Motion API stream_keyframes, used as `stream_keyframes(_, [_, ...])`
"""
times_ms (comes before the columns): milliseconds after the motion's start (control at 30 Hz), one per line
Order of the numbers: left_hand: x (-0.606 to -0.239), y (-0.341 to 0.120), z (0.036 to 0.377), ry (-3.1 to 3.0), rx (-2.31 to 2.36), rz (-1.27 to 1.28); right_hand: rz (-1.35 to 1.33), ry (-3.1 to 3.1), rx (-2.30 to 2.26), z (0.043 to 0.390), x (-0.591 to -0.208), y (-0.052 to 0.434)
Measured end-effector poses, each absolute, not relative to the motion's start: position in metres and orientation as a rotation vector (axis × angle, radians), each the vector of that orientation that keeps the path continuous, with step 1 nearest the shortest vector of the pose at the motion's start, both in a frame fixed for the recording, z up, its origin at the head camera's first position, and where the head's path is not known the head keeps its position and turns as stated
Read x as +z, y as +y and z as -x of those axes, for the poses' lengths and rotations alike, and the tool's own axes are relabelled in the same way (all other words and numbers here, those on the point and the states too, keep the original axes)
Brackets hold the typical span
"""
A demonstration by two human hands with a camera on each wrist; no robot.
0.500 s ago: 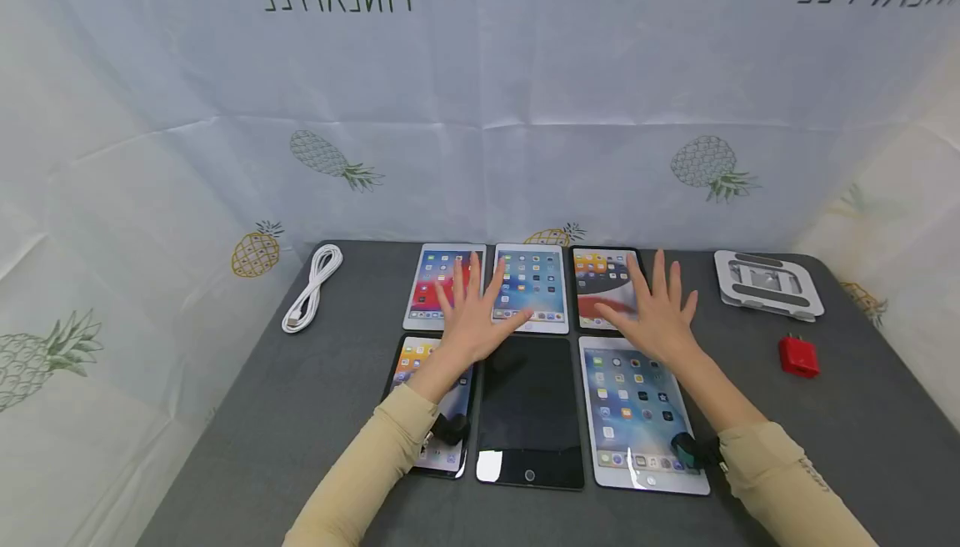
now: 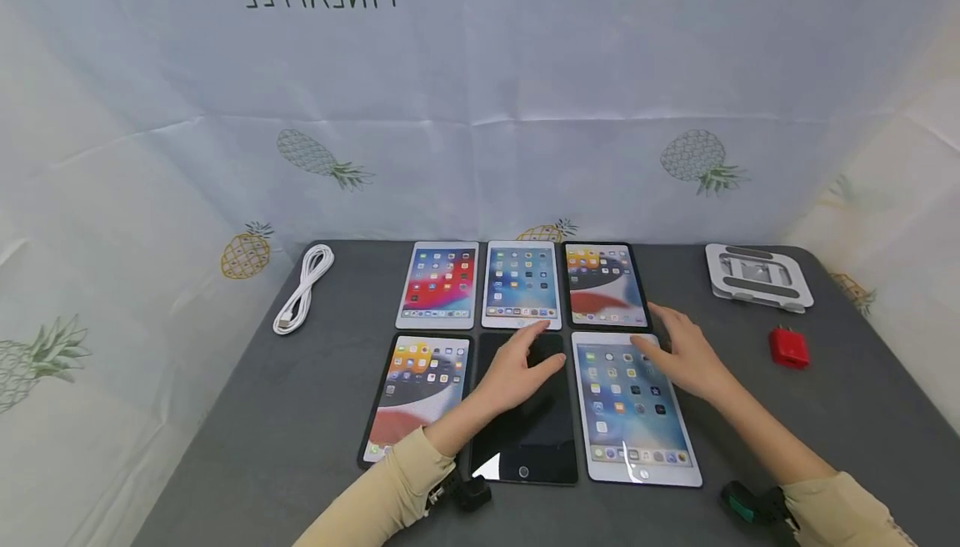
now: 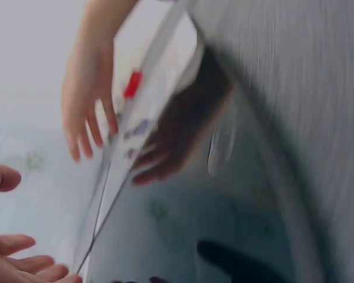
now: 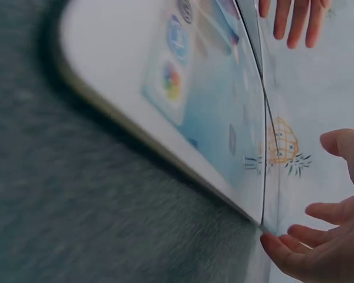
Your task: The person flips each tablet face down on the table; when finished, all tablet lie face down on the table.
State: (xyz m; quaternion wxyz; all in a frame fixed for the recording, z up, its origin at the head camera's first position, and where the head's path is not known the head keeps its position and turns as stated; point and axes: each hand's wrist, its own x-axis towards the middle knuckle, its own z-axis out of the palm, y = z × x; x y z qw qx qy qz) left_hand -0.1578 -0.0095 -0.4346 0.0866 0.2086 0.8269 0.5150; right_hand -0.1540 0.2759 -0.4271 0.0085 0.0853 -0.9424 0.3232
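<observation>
Three across the back: a red-screened white tablet (image 2: 439,284) at left, a blue-screened white tablet (image 2: 522,280) in the middle, a black-framed tablet (image 2: 606,284) at right, all lying flat and lit.
Three across the front: a second black-framed tablet (image 2: 416,380) at left, lit; a dark-screened tablet (image 2: 528,440) in the middle; a front white tablet (image 2: 637,409) at right, lit.
Left hand: the person's left hand (image 2: 514,375) is over the far part of the dark-screened tablet, thumb and forefinger spread apart, fingers loose, nothing held. Contact with the glass cannot be told.
Right hand: the person's right hand (image 2: 686,357) is at the far right corner of the front white tablet, thumb over its edge, fingers relaxed and parted, nothing held.
Table edges: on the grey table (image 2: 262,439), a coiled white cable (image 2: 303,288) lies far left; a flat stand (image 2: 759,278) and a red plug (image 2: 789,348) lie to the right.
Step in hand: seemingly positioning over the tablets, with none lifted.
Next move: handling any one tablet would call for choosing it, then bringing the fingertips to its edges without nudging its close neighbours.
</observation>
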Motion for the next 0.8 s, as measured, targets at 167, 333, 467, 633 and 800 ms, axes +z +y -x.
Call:
stream_keyframes(167, [-0.433, 0.001, 0.138, 2.155, 1.656, -0.455, -0.270, -2.977, 1.058, 0.137, -0.427, 0.284])
stream_keyframes(333, [-0.434, 0.006, 0.127, 1.921, 1.726, -0.377, -0.197, -3.035, 1.057, 0.122, -0.429, 0.290])
stream_keyframes(467, [-0.434, 0.008, 0.124, 1.818, 1.767, -0.347, -0.164, -3.052, 1.087, 0.115, -0.431, 0.293])
stream_keyframes(633, [-0.434, 0.010, 0.124, 1.731, 1.796, -0.294, -0.134, -3.070, 1.145, 0.110, -0.432, 0.297])
stream_keyframes(800, [-0.434, 0.010, 0.125, 1.669, 1.799, -0.277, -0.089, -3.088, 1.337, 0.108, -0.430, 0.300])
